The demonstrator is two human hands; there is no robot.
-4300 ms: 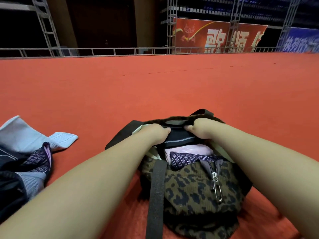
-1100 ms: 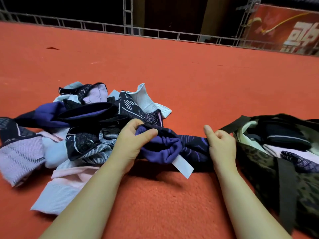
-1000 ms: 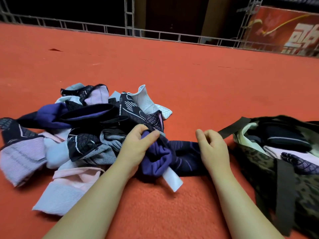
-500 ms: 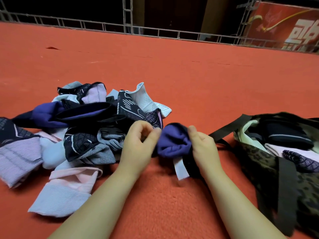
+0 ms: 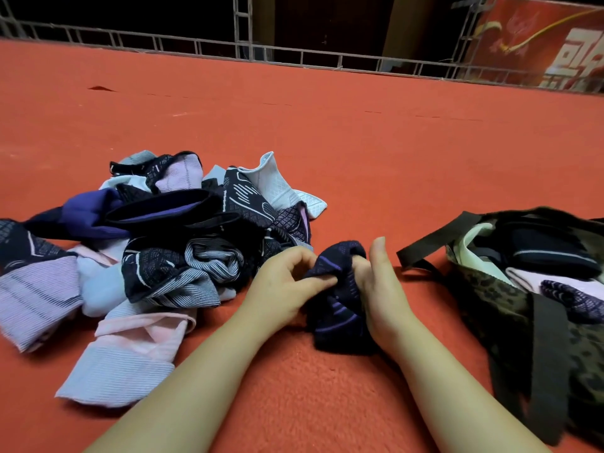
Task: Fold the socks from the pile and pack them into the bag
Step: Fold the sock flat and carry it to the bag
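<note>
While mid-fold on one dark sock (image 5: 336, 289), between pile (image 5: 157, 250) and bag (image 5: 510, 289) on the red carpet (image 5: 359, 158). Left hand (image 5: 287, 286) pinching the sock's upper edge, fingers closed on the fabric. Right hand (image 5: 380, 289) against the sock's right side, thumb up, fingers tucked into the fold; looks like a grip, not fully visible. Sock bunched into a compact roll, touching carpet, just beside the pile, near the bag.

Progress, judged from layout: bag open, already holding several folded socks, dark, pink and patterned. Pile still big, a dozen-ish loose pieces, purple, pink, pale blue, striped. Roughly early-to-mid task. Remaining: finish this roll, drop into bag, repeat for the rest of the pile.
</note>
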